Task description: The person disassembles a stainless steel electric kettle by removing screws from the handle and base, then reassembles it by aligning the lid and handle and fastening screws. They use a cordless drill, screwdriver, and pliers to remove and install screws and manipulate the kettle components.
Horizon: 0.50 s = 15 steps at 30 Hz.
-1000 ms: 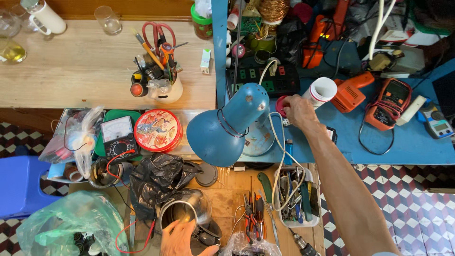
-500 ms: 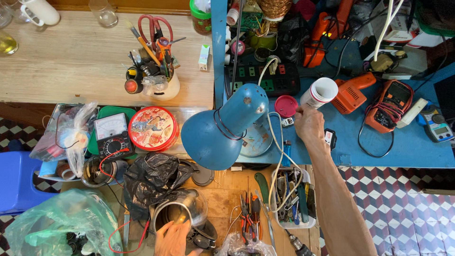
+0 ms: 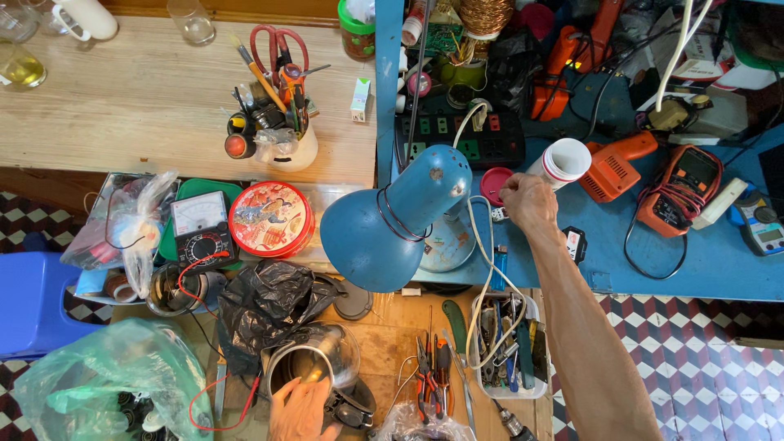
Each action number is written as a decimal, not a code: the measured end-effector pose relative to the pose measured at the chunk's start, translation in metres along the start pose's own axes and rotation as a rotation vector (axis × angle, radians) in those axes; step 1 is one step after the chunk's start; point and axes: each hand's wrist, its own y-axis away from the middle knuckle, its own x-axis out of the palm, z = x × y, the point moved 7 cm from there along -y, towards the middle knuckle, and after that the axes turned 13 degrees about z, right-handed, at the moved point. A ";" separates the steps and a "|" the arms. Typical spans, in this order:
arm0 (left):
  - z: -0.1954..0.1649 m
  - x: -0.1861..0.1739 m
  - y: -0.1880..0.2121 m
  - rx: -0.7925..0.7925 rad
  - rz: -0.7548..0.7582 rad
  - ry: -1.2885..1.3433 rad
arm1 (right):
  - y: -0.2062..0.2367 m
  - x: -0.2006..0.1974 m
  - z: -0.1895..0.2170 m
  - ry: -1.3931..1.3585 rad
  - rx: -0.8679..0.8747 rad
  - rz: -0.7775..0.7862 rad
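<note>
My right hand (image 3: 529, 204) reaches over the blue bench (image 3: 653, 261) with its fingers curled, right beside a white cylindrical container (image 3: 563, 160) lying on its side and a round red lid (image 3: 493, 184). Whether anything sits inside the fingers is hidden. My left hand (image 3: 300, 410) is at the bottom edge of the view and grips the near side of a shiny metal pot (image 3: 309, 363) on the low wooden surface. A blue desk lamp (image 3: 392, 220) stands between the two hands, its shade tilted toward me.
Black plastic bag (image 3: 265, 298), red round tin (image 3: 270, 219) and an analog multimeter (image 3: 200, 233) lie left of the lamp. A white tray of tools (image 3: 506, 359), pliers (image 3: 431, 367), an orange drill (image 3: 614, 167), a power strip (image 3: 461, 139) and a blue stool (image 3: 33, 302) surround the hands.
My right hand has drawn back a little from the red lid toward the white container's base. The left hand stays on the metal pot.
</note>
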 end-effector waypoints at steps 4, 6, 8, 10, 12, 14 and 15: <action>-0.001 -0.004 0.004 -0.006 -0.024 0.009 | -0.007 0.007 0.006 -0.006 0.031 0.117; -0.002 -0.004 0.004 -0.016 0.000 0.014 | -0.009 0.008 0.011 0.044 0.000 0.111; -0.004 -0.007 0.003 -0.018 0.011 0.014 | -0.010 0.009 0.013 0.062 -0.015 0.111; -0.005 -0.009 0.003 -0.010 0.016 0.013 | -0.010 0.011 0.012 0.049 -0.012 0.118; -0.005 -0.008 0.001 -0.037 0.049 0.015 | -0.010 0.011 0.012 0.087 -0.027 0.105; -0.005 -0.010 0.003 -0.039 0.043 0.013 | -0.011 0.011 0.010 0.100 -0.036 0.103; -0.007 -0.012 0.004 -0.027 0.022 0.012 | -0.012 0.010 0.008 0.096 -0.036 0.108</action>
